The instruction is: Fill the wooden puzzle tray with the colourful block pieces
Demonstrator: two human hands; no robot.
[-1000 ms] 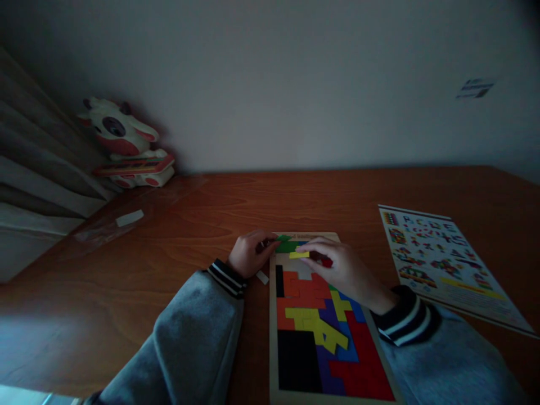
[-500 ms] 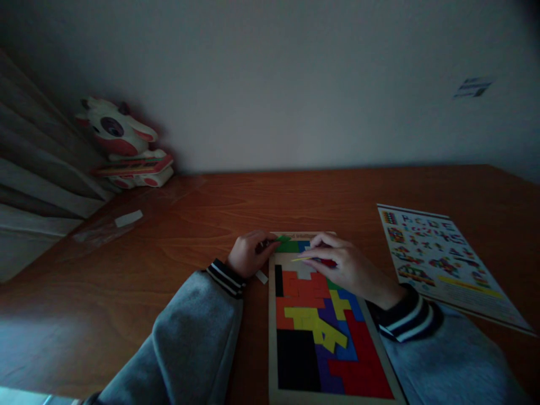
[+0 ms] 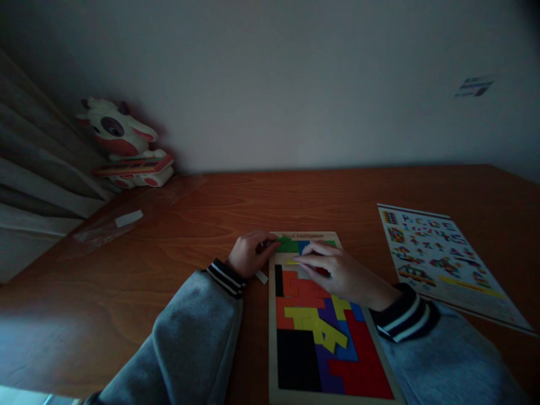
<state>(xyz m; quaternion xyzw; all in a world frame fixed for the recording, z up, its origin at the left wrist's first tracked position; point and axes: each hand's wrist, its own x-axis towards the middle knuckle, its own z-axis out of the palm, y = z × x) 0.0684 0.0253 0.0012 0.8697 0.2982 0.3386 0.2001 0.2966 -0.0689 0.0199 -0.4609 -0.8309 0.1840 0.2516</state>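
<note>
A wooden puzzle board (image 3: 273, 360) with coloured block pieces lies in front of me. My left hand (image 3: 252, 251) is closed at its upper left corner, pinching a green puzzle piece (image 3: 284, 240). Over the upper part of the board, my right hand (image 3: 333, 267) pinches a yellow puzzle piece (image 3: 292, 261), mostly covered by the fingers. Lower down, a loose yellow piece (image 3: 336, 337) rests tilted on top of other pieces. Red (image 3: 367, 360), orange, purple, blue and black pieces fill much of the tray. The right hand hides part of the upper right side.
A printed sheet with block pictures (image 3: 447, 259) lies on the wooden table (image 3: 236, 202) at the right. A toy cow with a keyboard (image 3: 126, 140) stands at the back left, near a clear plastic bag (image 3: 105, 230). A small white strip (image 3: 261, 277) lies beside the board.
My right hand has shifted slightly left and lower over the board, bringing the yellow puzzle piece down toward the pale area. My left hand has stayed in place.
</note>
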